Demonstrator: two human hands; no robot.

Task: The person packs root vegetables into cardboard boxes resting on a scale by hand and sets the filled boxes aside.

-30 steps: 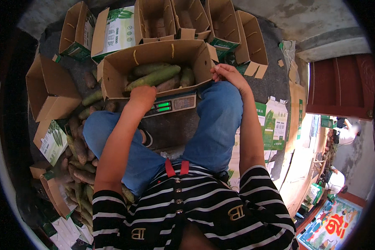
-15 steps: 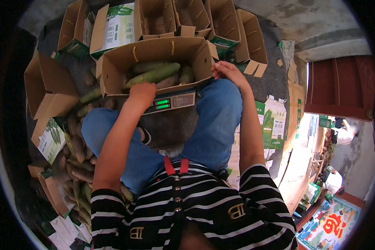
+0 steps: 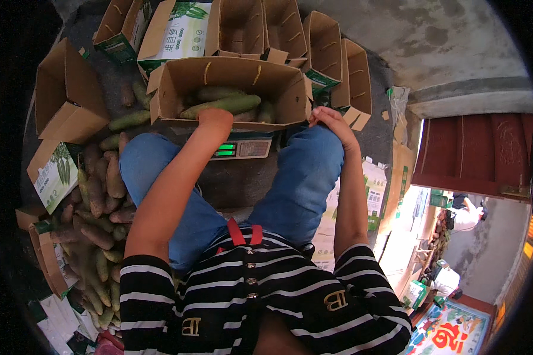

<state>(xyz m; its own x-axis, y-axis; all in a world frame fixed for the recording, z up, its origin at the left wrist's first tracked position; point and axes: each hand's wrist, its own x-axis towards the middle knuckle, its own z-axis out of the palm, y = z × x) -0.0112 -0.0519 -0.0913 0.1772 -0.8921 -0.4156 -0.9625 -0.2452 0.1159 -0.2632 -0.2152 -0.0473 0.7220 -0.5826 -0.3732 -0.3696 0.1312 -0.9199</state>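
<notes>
A pile of greenish-brown cucumbers (image 3: 98, 195) is lying on the floor to the left of the open cardboard box (image 3: 231, 94), running down past the person's left knee. The box itself is sitting on a weighing scale (image 3: 243, 148) between the person's knees, and the scale's green lit display is showing just below the box's near wall. Behind the box, a row of empty cardboard boxes (image 3: 278, 32) is standing with flaps up, and another empty carton (image 3: 65, 97) is lying open to its left. Inside the box, several long green cucumbers (image 3: 225, 103) are lying lengthwise along the bottom. The left hand (image 3: 215, 118) is reaching over the box's near wall, its fingers curled down at the rim beside the cucumbers; whether they are closing on one cannot be told. The right hand (image 3: 331, 121) is resting at the box's right near corner, fingers loosely bent and together, holding nothing that can be seen.
</notes>
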